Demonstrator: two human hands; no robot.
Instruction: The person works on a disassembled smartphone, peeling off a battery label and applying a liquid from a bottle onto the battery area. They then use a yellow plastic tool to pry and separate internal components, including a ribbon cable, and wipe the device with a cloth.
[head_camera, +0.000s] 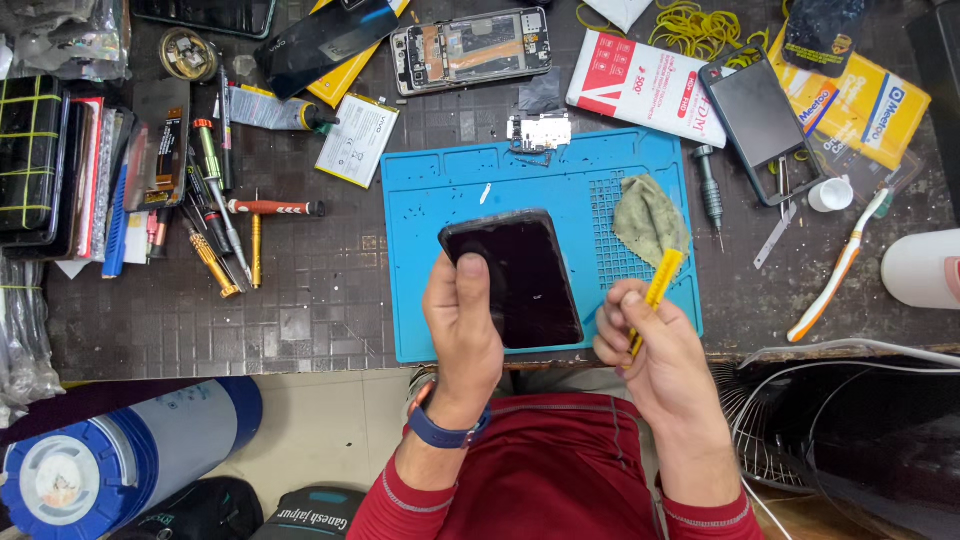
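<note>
Table (330, 300) left edge: stack of cases (35, 160), then a scatter of screwdrivers (225, 235) near the rear-left corner, glue tube (275, 108) and a loose battery (357, 140) just right of them. Blue mat (440, 330) sits mid-table, front edge flush with the table's front edge. Left hand (462, 325) is clamped on a phone (520, 275), thumb pressed flat on the dark screen near its left side, fingers wrapped behind; the phone is tilted, held just over the mat's front half, can't tell if it touches. Blue watch (445, 432) on that wrist. Small circuit board (540, 130) at the mat's rear edge; opened phone (470, 48) with internals showing lies behind it near the table's rear edge. Right hand (645, 345) is closed on a yellow pry tool (657, 295), pinched between thumb and fingers, tip angled up toward a greenish cloth (648, 215) lying on the mat's right side over the grid section; tool tip sits right at the cloth's lower edge. The hands are apart, phone between them. Right of the mat: screwdriver (708, 190), another dark phone (760, 120), white cap (830, 193), toothbrush (835, 270) toward the table's right edge, rubber bands (700, 25) at the rear.
</note>
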